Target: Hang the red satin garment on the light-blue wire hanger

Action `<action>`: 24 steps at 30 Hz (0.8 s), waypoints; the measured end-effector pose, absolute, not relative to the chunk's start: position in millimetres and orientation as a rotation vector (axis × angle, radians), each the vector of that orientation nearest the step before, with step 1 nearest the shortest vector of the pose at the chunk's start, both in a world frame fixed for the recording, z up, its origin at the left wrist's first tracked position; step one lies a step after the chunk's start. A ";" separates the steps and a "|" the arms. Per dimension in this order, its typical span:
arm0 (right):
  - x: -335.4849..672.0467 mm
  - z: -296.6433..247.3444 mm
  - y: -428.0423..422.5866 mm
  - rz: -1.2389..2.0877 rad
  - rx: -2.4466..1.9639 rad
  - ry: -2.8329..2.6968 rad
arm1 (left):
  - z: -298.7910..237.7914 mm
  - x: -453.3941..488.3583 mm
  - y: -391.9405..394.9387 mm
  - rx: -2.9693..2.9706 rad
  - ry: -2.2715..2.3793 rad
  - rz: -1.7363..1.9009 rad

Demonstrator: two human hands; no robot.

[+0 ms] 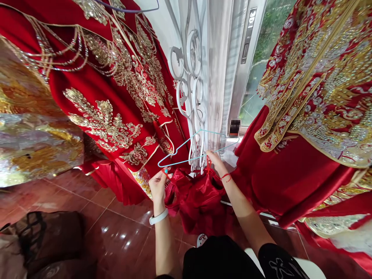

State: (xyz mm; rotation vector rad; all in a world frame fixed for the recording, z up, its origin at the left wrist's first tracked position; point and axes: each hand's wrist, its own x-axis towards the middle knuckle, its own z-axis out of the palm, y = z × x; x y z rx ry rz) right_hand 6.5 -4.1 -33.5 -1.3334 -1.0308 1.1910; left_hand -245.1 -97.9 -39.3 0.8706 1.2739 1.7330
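A red satin garment (197, 201) hangs in front of me from thin red straps. Just above it is a light blue wire hanger (180, 162), its hook up by the white scrolled metal rack. My left hand (157, 186) is closed in a pinch on a red strap below the hanger's left end; a small turquoise spot shows at the fingers. On the other side my right hand (215, 162) is closed around a red strap at the hanger's lower bar, though its fingertips are partly hidden.
Red garments with gold beadwork (110, 124) hang at the left. More embroidered red and gold clothing (314, 97) hangs on the right. Behind the white scrolled rack (194, 73) are a pale curtain (216, 77) and a window. Dark brown bags (55, 236) lie on the tiled floor (116, 228).
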 end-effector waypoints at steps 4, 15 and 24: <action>22.5 -33.4 -9.8 1.143 -1.398 -0.952 | -31.9 -256.8 -92.1 0.952 1.298 1.710; 21.7 -33.7 -13.4 1.135 -1.420 -0.913 | 12.9 -276.7 -66.9 1.362 1.410 1.524; 11.6 -44.9 -5.2 1.121 -1.397 -0.964 | 46.0 -253.4 -27.1 1.720 1.292 1.267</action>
